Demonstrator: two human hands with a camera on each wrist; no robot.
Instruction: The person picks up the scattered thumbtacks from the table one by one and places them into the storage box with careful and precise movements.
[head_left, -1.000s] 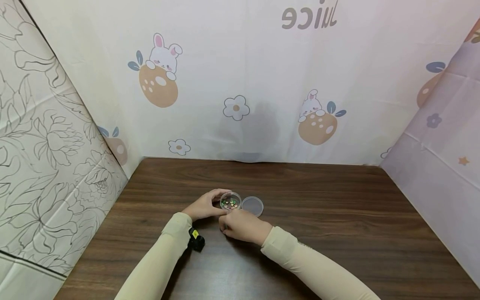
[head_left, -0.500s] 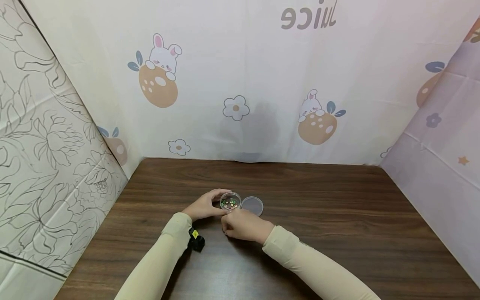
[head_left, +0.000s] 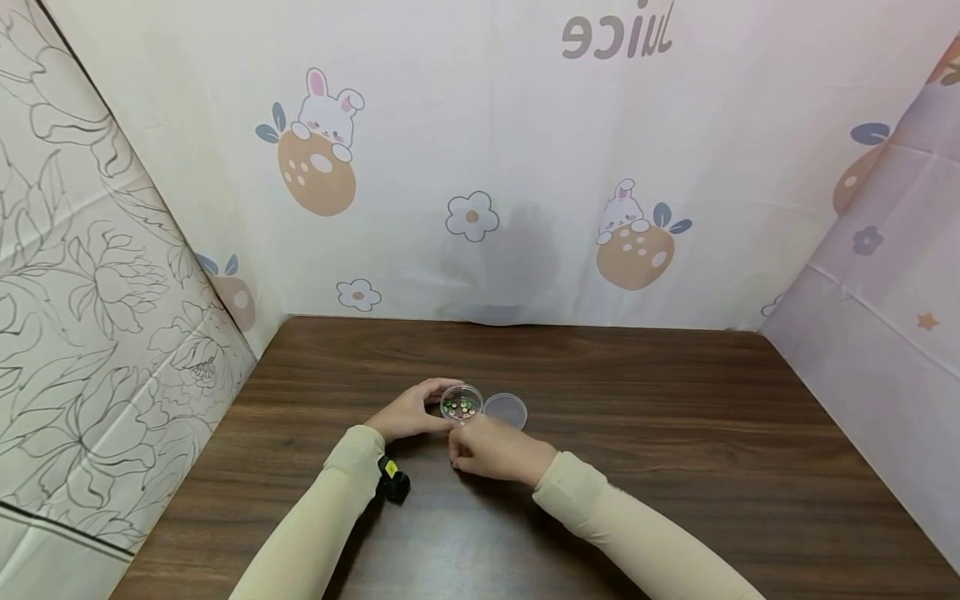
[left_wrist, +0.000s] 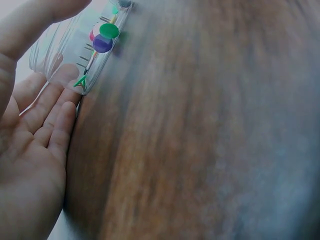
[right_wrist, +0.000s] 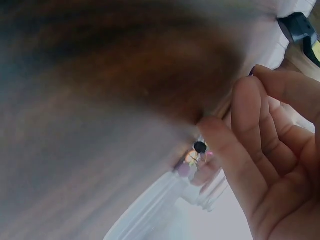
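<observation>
My left hand holds a clear round plastic box on the table, thumb and fingers round its wall. Inside lie several thumbtacks with coloured flat heads, among them green and purple, some pins pointing sideways. Close to the box's near side is my right hand, fingers bent. In the right wrist view its thumb and a finger pinch a purple thumbtack, of which only a sliver shows. A clear round lid lies flat just right of the box, partly behind the right hand.
The dark wood-grain table reaches back to a printed cloth, with more cloth at both sides. A black wrist camera is strapped at the left cuff.
My right hand has drifted slightly to the right along the near side of the box. The left hand, the box and the lid stay where they were.
</observation>
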